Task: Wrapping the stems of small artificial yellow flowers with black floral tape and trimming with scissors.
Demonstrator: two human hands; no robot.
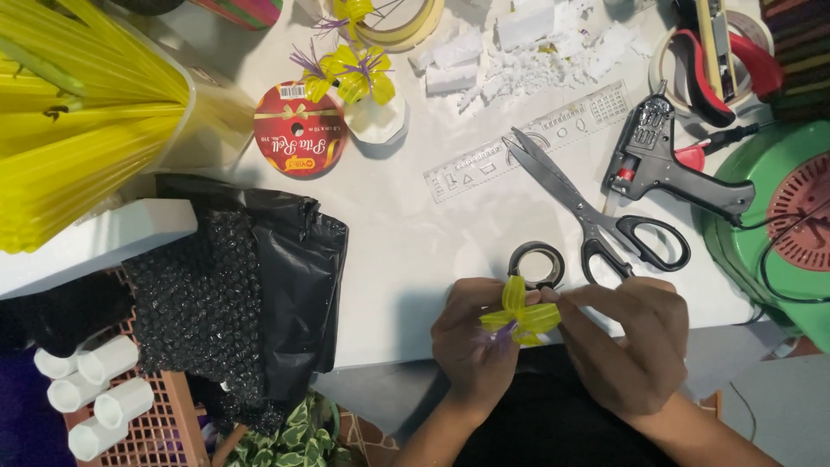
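Both hands meet at the near table edge: our left hand (471,342) curls under a small yellow flower (519,316), fingers pinching its base, while our right hand (627,337) reaches across, thumb and forefinger pinched on a petal tip. We note glossy, strip-like petals with purple filaments at the centre. Just beyond the hands sits a dark tape roll (536,262), ring-shaped; beside it lie black-handled scissors (596,216), steel blades apart. Farther out lies a clear plastic ruler (519,143), and to the right of the scissors a black glue gun (666,164). Left of the hands, crinkled black bubble wrap (207,294).
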